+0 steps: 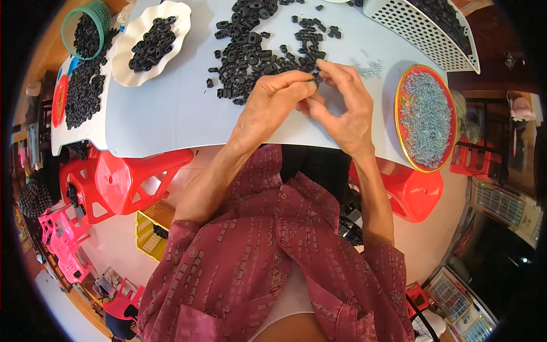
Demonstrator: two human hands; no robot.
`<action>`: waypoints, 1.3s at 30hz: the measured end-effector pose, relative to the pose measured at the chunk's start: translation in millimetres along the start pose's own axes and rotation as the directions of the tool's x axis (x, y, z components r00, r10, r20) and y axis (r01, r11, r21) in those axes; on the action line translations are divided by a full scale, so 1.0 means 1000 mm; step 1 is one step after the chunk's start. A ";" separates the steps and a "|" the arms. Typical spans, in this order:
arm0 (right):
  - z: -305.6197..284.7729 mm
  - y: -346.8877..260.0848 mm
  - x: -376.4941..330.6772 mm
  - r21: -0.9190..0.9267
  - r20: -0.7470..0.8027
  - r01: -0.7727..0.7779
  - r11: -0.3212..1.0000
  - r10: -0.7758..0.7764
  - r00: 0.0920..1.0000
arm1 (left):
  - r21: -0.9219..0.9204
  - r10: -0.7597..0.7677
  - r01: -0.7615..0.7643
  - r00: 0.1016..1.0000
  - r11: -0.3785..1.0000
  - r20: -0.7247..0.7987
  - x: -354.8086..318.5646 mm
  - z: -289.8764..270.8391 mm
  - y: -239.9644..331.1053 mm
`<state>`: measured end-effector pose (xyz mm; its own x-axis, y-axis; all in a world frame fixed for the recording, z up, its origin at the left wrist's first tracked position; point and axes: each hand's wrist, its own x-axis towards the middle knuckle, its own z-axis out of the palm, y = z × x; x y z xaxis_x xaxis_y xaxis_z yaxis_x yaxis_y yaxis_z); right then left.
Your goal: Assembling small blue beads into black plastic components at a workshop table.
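Over the near part of the table, my left hand point(269, 102) is closed, thumb and forefinger pinching a small black plastic piece point(314, 83) that looks like a cord lock. My right hand point(346, 108) meets it from the other side, its fingers bent and closed around the same spot; the fingers hide most of the piece. Just beyond both hands spreads a heap of similar black pieces point(245, 60). To the right of my right hand lie a few tiny clear, shiny pieces point(371, 68), perhaps springs.
A red tray with a yellow rim point(400, 142) holds many tiny shiny pieces at the right. A white perforated basket point(421, 43) stands behind it. At the left are a scalloped cream dish point(124, 62) and a green basket point(102, 28), both with black pieces. Red stools point(128, 176) stand below the table edge.
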<state>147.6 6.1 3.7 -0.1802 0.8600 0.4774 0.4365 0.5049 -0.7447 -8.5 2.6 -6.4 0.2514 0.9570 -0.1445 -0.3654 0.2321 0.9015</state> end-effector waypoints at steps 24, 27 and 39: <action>0.009 0.009 -0.008 -0.227 0.017 0.186 0.956 -0.188 0.982 | 0.226 -0.086 0.063 0.992 0.972 0.096 0.006 -0.004 0.009; 0.016 0.003 -0.010 -0.274 -0.010 0.182 0.944 -0.192 0.981 | 0.194 -0.078 0.058 0.992 0.979 0.095 0.006 -0.008 0.004; -0.043 -0.004 0.048 -0.316 0.022 0.010 0.949 -0.003 1.000 | -0.057 0.015 -0.008 0.992 0.998 0.127 -0.001 0.002 0.006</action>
<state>175.1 42.5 49.3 -0.2013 0.8597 0.4695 0.6909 0.4644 -0.5541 -9.1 2.5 0.3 0.3579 0.9305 -0.0777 -0.4178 0.2341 0.8779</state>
